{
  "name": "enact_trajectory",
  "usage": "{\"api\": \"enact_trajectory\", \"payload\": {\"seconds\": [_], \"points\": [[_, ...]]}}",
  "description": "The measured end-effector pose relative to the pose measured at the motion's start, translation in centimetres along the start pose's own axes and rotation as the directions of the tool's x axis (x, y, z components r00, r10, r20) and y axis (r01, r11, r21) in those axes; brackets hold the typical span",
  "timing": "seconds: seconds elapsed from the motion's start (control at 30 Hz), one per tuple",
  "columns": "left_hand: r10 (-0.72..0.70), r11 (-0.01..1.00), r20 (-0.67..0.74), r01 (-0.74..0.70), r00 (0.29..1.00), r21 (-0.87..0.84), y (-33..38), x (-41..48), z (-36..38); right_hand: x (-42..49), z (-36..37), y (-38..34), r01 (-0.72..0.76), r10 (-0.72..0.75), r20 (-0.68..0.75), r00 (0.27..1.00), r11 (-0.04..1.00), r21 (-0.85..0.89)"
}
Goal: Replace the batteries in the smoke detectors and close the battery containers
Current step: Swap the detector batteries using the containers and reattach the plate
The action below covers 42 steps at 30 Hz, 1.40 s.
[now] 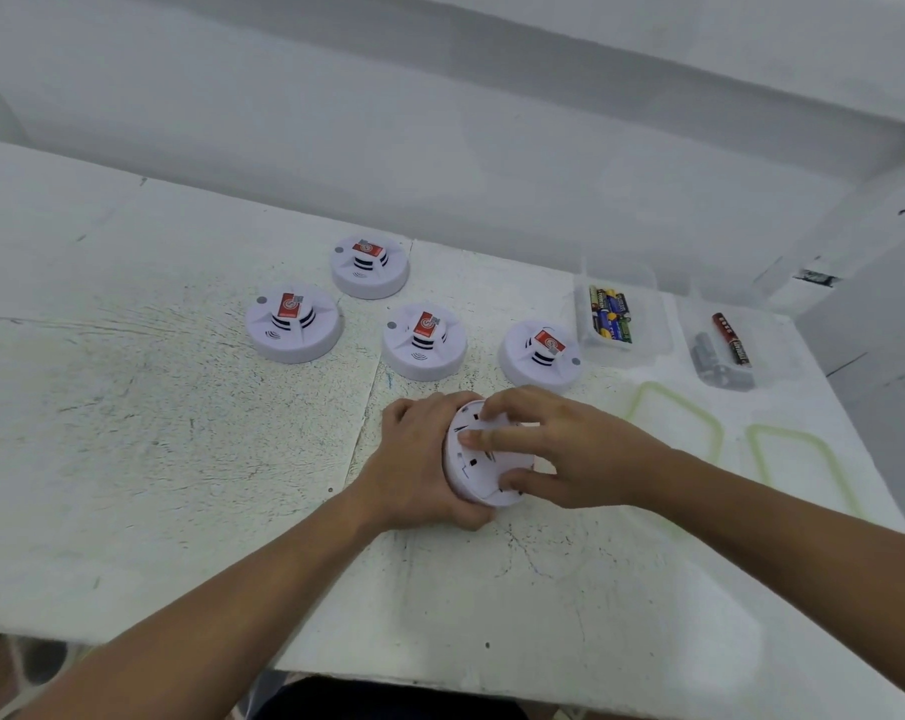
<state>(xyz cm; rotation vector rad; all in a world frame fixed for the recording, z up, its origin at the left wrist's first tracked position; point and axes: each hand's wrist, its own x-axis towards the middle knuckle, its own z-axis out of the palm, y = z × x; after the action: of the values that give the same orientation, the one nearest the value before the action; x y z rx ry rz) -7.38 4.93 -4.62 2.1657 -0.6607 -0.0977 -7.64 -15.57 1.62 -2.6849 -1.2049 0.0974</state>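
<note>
A white smoke detector (479,472) is held on its edge above the table, its back plate facing me. My left hand (419,459) wraps around its left rim. My right hand (559,446) presses fingers and thumb on the back plate. Several more white smoke detectors with red labels sit upright behind: one at the far middle (370,267), one at the left (293,324), one at the centre (423,343), one at the right (540,356). A clear container (619,317) holds several coloured batteries. A second clear container (726,350) holds a red battery and grey ones.
Two clear lids with green rims (674,423) (798,470) lie flat on the table right of my hands. The white scuffed table (180,433) ends near me at a front edge. A white wall stands behind the table.
</note>
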Motion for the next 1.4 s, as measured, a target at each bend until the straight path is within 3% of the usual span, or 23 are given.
{"api": "enact_trajectory", "payload": {"seconds": [0.17,0.53,0.7,0.93,1.4], "points": [[0.083,0.997,-0.007,-0.083,0.997,0.008,-0.2,0.0,0.3,0.4,-0.3,-0.2,0.085,-0.088,-0.017,0.996,0.986,-0.141],[0.194,0.981,-0.053,-0.194,0.980,0.002,-0.6,0.3,0.5,1.9,-0.5,0.1,0.071,-0.088,-0.042,0.995,0.951,-0.299],[0.152,0.985,-0.040,-0.148,0.988,0.086,-0.9,0.2,0.7,1.9,0.2,0.1,0.046,-0.068,-0.072,0.995,0.962,-0.269],[0.068,0.998,0.068,-0.068,0.995,0.010,-0.6,0.4,0.4,1.8,0.6,0.3,0.040,-0.069,-0.110,0.992,0.968,-0.248],[0.066,0.997,0.011,-0.067,0.998,0.031,-0.1,0.4,0.2,1.1,1.4,0.3,-0.073,0.040,-0.185,0.982,0.982,-0.173]]}}
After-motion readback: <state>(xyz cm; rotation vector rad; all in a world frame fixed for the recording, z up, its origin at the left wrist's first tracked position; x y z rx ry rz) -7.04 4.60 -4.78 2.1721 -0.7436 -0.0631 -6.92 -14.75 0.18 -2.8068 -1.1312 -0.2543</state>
